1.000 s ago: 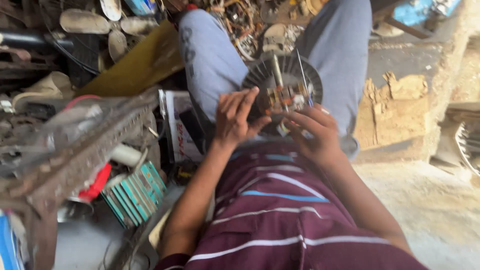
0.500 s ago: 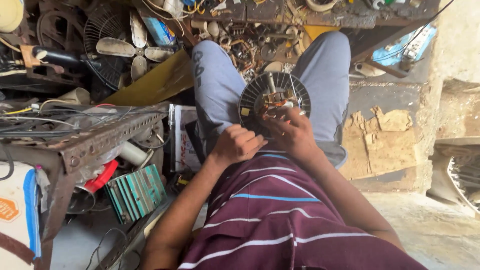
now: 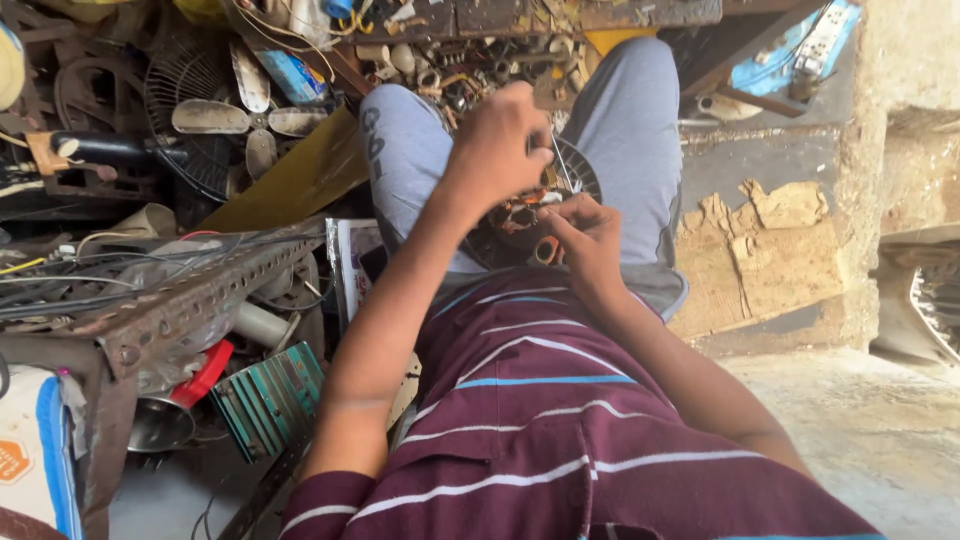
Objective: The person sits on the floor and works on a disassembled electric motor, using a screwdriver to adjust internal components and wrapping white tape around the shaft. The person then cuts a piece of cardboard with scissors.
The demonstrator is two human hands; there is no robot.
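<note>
In the middle of the frame a round dark fan motor [image 3: 520, 225], copper windings showing, rests in the seated person's lap between grey-trousered knees. The left hand [image 3: 497, 150] hovers above its upper edge, fingers pinched together on something too small to make out. The right hand [image 3: 588, 240] sits just right of the motor, its grip closed against the rim. A loose fan blade set [image 3: 235, 118] lies upper left, well apart.

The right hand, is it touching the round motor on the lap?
Touching. The head view shows the right hand with its fingertips resting on the round motor, with no gap between them.
</note>
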